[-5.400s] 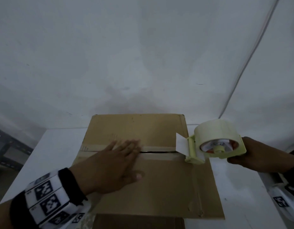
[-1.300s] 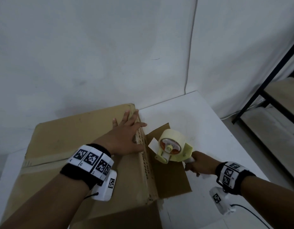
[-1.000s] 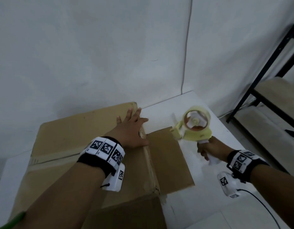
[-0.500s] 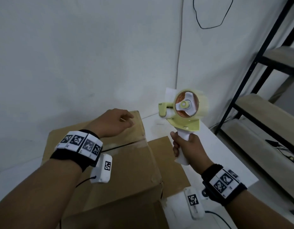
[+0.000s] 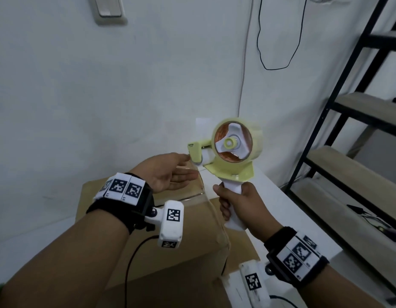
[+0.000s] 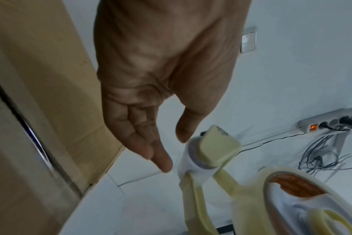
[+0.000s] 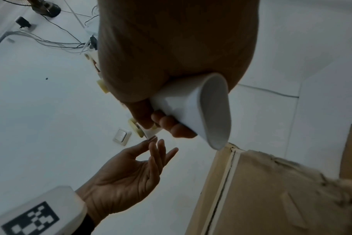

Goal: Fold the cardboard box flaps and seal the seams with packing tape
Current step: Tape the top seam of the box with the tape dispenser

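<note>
My right hand (image 5: 239, 207) grips the white handle (image 7: 201, 109) of a pale yellow tape dispenser (image 5: 230, 152) and holds it upright above the cardboard box (image 5: 170, 236). The tape roll (image 5: 248, 138) faces me, the dispenser's nose pointing left. My left hand (image 5: 170, 172) hovers palm up just left of that nose, fingers straight and relaxed, thumb tip close to the roller (image 6: 199, 157). It holds nothing. The box's top flaps are down, with a taped seam (image 5: 188, 197) across the top.
The box stands on a white table (image 5: 279, 210) against a white wall. One side flap (image 5: 243, 252) lies flat on the table at the right. A black metal rack with wooden shelves (image 5: 357, 165) stands to the right. Cables hang on the wall.
My right hand has raised the dispenser off the box's side and turned it upright. My left hand has left the box top and turned palm up beside the dispenser's nose.
</note>
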